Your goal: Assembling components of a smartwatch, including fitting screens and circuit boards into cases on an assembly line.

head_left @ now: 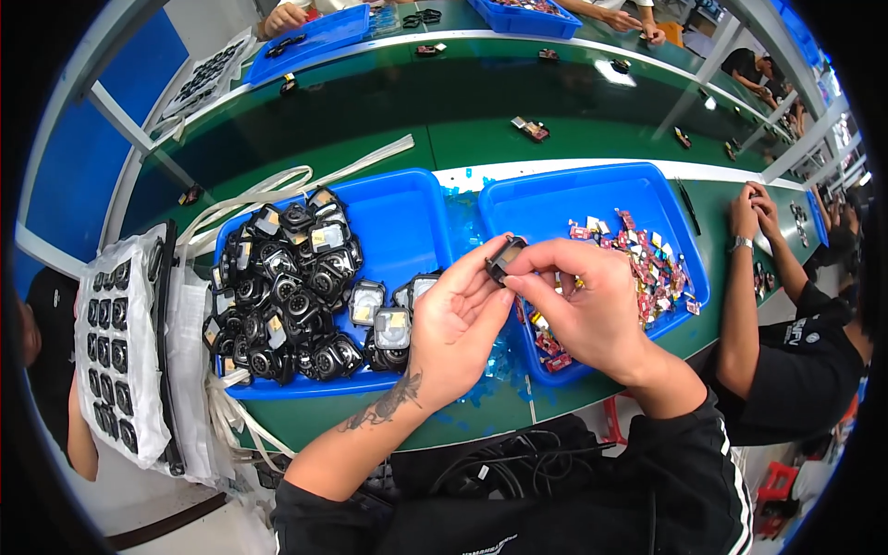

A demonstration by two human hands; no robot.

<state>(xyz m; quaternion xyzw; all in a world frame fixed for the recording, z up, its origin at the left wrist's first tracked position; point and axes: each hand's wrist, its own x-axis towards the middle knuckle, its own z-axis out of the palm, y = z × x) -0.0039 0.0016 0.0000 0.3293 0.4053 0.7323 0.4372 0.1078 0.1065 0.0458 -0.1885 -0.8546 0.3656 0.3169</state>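
Hands [597, 301], left [453, 328] loosely cupped, right pinched, both on black case [504, 260]

There are the person's left hand [460, 310] and right hand [592, 301], one held black watch case [501, 262], two near blue trays [398, 217] [555, 199], two far blue trays [331, 35] [524, 25], one pair of black tweezers [689, 205], and heaped watch cases [298, 303] too crowded to count.

This looks like a factory assembly workshop: a long green bench [462, 139] crosses the frame, with a blue tray [402, 217] of black casings [301, 305] at centre left, another tray [546, 202] of small reddish parts [652, 287] at centre right, and co-workers [786, 393] along the upper and right edges.
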